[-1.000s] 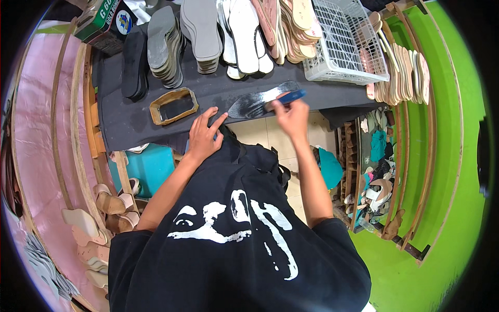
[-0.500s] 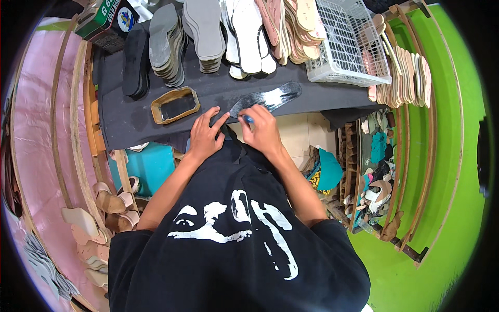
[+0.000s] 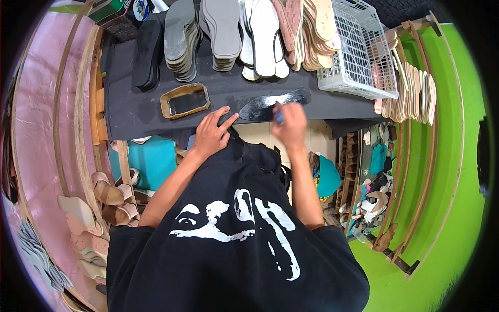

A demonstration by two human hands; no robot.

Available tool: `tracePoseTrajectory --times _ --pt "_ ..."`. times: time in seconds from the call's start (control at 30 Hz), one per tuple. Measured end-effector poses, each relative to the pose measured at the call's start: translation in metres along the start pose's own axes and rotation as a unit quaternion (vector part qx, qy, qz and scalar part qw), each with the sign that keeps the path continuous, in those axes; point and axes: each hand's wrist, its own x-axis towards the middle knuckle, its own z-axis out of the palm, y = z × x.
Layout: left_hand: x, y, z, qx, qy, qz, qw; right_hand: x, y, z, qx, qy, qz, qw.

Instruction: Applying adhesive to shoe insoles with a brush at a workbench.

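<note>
A black shoe insole [image 3: 257,109] lies flat near the table's front edge, its surface wet and glossy in streaks. My right hand [image 3: 292,127], slightly blurred, grips a small blue-handled brush [image 3: 279,116] over the insole's right half. The fingers mostly cover the brush, and its tip meets the shiny surface. My left hand [image 3: 212,132] holds nothing; its fingers are apart, with the index fingertip at the insole's left end. Left of the insole stands a brown-rimmed, cut-down container [image 3: 165,105], dark inside.
Behind, in a row, are black insoles [image 3: 147,54], grey stacks [image 3: 221,36], white ones [image 3: 264,39] and beige ones [image 3: 322,26]. A white plastic crate [image 3: 358,83] stands right of them, beside more upright insoles [image 3: 416,96]. Wooden racks flank both sides.
My right hand has moved right along the insole with the brush, from its left end to its right half. My left hand stays at the left end. The view has shifted slightly.
</note>
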Motion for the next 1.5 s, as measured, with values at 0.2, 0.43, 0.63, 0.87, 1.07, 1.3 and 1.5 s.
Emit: tracePoseTrajectory --times 0.2,0.43,0.63,0.87,1.07,1.3,1.5 --pt "0.001 -0.002 -0.001 -0.009 0.010 0.012 1.000 -0.002 -0.044 0.012 0.157 0.003 -0.022 0.987" --pt "-0.001 -0.004 0.004 -0.035 0.046 0.001 0.998 -0.010 -0.062 0.014 0.073 -0.079 -0.077 0.991" --pt "0.001 0.000 0.002 -0.041 0.054 0.000 0.998 -0.004 -0.052 0.019 0.143 -0.017 -0.029 0.989" --pt "0.000 -0.001 0.004 -0.045 0.063 0.001 0.997 0.001 -0.061 0.020 0.125 -0.091 -0.052 0.987" --pt "-0.002 -0.006 0.008 -0.022 0.061 0.005 0.998 0.022 -0.044 0.030 0.106 0.026 -0.003 0.994" --pt "-0.009 -0.011 0.011 -0.015 0.019 0.003 1.000 0.009 -0.064 0.031 0.189 -0.106 -0.078 0.973" --pt "-0.007 -0.010 0.011 0.008 0.046 0.020 0.999 0.040 -0.035 0.031 0.057 -0.065 -0.028 0.996"
